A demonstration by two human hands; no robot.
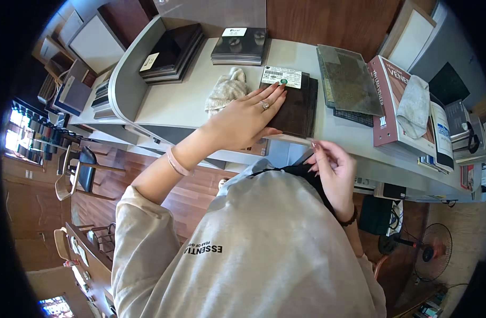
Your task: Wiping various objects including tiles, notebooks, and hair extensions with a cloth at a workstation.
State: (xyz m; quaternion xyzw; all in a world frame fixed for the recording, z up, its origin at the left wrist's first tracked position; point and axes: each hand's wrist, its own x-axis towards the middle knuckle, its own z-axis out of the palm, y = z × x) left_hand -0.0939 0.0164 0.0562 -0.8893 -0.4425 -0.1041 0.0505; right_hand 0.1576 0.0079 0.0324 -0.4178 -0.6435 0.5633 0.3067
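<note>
My left hand [243, 119] lies flat with its fingers stretched over a stack of dark brown sample panels [297, 119] on the counter. The fingertips touch near a white label [281, 76] at the top of the uppermost panel. My right hand [335, 172] hovers at the counter's front edge, just below the stack's lower right corner. Its fingers are loosely bent and apart, and I see nothing held in them. A crumpled, pale cloth [227, 91] sits beside the stack, just beyond my left hand.
Two more dark panel stacks [171, 55] [240, 49] stand at the back left of the white counter [200, 69]. At right are textured glass-like sheets [351, 79], a thick reddish binder [383, 106] and a grey cloth [414, 106] draped on it. A fan [433, 252] stands below right.
</note>
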